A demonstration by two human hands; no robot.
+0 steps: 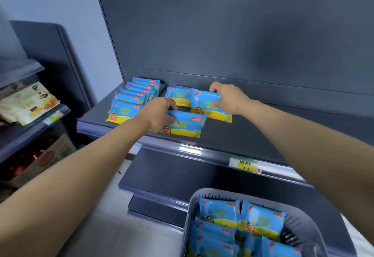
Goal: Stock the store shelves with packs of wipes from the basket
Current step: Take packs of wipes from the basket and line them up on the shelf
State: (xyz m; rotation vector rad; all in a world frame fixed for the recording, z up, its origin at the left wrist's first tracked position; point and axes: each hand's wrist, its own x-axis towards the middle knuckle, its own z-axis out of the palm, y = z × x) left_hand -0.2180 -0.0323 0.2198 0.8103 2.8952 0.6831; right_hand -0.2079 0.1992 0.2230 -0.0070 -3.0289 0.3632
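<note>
Facing you: a dark grey shelf unit [222, 34], its back panel rising above the shelf [253, 135] you are reaching onto.
Low right: a grey slotted basket [194, 202] in front of the lower shelves, with blue-and-yellow packs of wipes [242, 222] standing inside it.
Far left: tan packets [26, 103] lie on a neighbouring rack.
Shelf's left end: a stocked row [131, 98] of the same packs, leaning one behind another.
Your left: your left hand [157, 113] curls its fingers over the top edge of the front pack [186, 125], which lies near the shelf's front, just right of the stocked row.
Your right: your right hand [228, 98] pinches the right end of the rear pack [206, 103] between fingers and thumb; a 3rd pack [178, 96] lies just beside it on the left.
Front rail: a green-and-yellow price tag [244, 164] sits under your right forearm, its print too blurred to read.
</note>
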